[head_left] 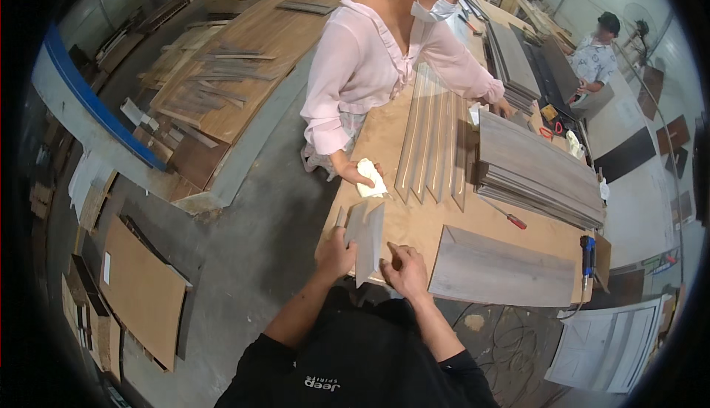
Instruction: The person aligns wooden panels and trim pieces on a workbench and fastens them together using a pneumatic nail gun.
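Note:
At the near edge of the workbench [421, 219], my left hand [336, 254] is closed around the left side of grey wood-grain strips [367, 242] that stand up on the bench. Just right of them is my right hand [406, 269], fingers curled in and thumb towards the strips. What its fingers hold, if anything, is too small to make out. Beyond my hands, a co-worker in a pink blouse holds a pale cloth [371, 179] on the bench. Several long grey strips with light yellowish lines [431, 142] lie side by side there.
Right of my hands lies a wide grey board [503, 267], with a red-handled screwdriver [514, 220] behind it. A stack of grey boards [540, 168] fills the right side. A blue tool [587, 256] hangs at the bench's right end. Another person works farther back.

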Action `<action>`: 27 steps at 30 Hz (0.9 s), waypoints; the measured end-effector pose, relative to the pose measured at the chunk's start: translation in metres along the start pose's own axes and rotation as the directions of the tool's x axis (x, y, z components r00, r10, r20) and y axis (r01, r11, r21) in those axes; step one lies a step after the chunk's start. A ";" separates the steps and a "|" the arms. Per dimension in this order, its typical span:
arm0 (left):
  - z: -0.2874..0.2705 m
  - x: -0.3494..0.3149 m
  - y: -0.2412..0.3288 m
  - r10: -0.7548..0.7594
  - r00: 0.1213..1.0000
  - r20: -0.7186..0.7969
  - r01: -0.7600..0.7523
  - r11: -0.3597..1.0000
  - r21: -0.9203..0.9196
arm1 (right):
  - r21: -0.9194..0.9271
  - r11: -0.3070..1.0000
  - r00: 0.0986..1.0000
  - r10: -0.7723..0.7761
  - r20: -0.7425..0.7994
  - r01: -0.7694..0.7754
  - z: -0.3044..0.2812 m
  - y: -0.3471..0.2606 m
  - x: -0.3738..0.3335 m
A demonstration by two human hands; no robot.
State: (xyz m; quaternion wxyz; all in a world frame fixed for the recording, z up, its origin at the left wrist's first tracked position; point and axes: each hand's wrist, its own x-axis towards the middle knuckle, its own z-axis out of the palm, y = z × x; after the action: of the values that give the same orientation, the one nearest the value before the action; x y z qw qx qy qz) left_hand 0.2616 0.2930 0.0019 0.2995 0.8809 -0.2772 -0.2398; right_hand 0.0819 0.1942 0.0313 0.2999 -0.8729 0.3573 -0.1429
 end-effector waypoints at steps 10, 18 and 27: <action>0.007 -0.010 0.016 0.032 0.942 0.334 0.204 0.735 -0.647 | 0.349 0.894 0.948 0.315 -0.046 -0.280 0.002 -0.009 -0.006; 0.000 -0.027 0.029 0.227 0.972 -0.067 -0.237 0.943 -0.235 | -0.176 0.978 0.966 -0.149 -0.210 0.112 -0.010 -0.016 0.008; -0.002 -0.026 0.019 0.059 0.993 -0.101 -0.094 0.918 -0.385 | -0.131 0.990 0.994 0.065 0.086 -0.053 0.020 -0.015 0.011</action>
State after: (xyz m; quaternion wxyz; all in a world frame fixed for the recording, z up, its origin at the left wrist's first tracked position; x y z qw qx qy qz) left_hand 0.2369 0.2979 0.0225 0.4892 0.8020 -0.2450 -0.2396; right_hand 0.1070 0.2031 0.0250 0.2630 -0.8850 0.3776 -0.0711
